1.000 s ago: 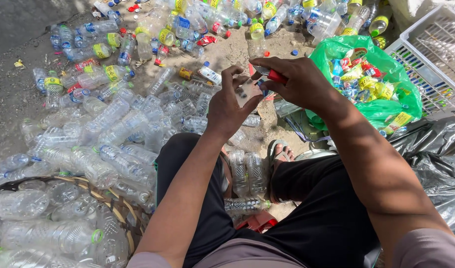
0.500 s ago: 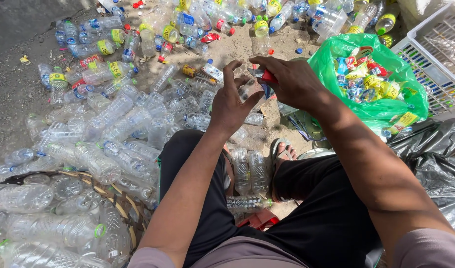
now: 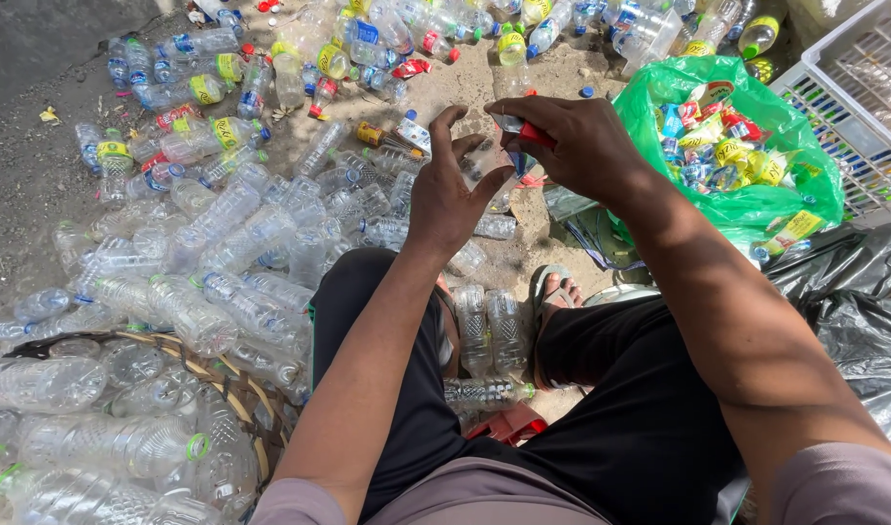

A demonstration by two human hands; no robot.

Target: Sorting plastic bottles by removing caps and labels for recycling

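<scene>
My left hand [image 3: 452,190] grips a clear plastic bottle [image 3: 484,160] in front of me, fingers spread around it. My right hand [image 3: 572,146] is closed on a small red-handled cutter [image 3: 528,131] pressed against the bottle's label. Both hands meet above sandy ground between my knees. Much of the bottle is hidden behind my palms.
A green bag [image 3: 737,146] of peeled labels lies at right, beside a white crate [image 3: 854,107] and black plastic sheeting [image 3: 854,301]. Stripped clear bottles [image 3: 222,253] pile at left, some in a woven basket [image 3: 231,389]. Labelled bottles [image 3: 270,68] spread further away. My sandalled foot [image 3: 552,292] rests below.
The view has tilted slightly; my hands stay together on the bottle, with the right hand shifting the cutter a little along the label.
</scene>
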